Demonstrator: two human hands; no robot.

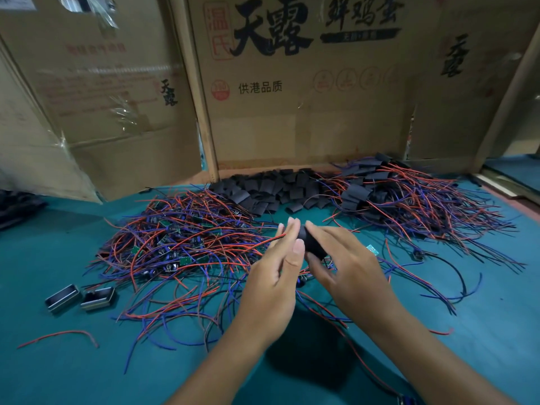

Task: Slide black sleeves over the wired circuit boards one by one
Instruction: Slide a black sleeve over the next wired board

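Between both hands, above the green table, I hold a black sleeve [311, 242]. My right hand [347, 264] grips the sleeve from the right, thumb under and fingers over it. My left hand [274, 267] pinches the red and dark wires [271, 239] that run out of the sleeve's left end. The board inside the sleeve is hidden. A pile of bare wired circuit boards [181, 247] lies to the left. Loose black sleeves [268, 190] are heaped at the back middle. Sleeved boards with wires [409, 197] are piled at the back right.
Cardboard boxes [306, 92] wall off the back of the green table [87, 369]. Two small metal housings [80, 296] lie at the left. A loose red wire [58, 336] lies near the front left. A few stray wired boards [418, 254] lie right of my hands.
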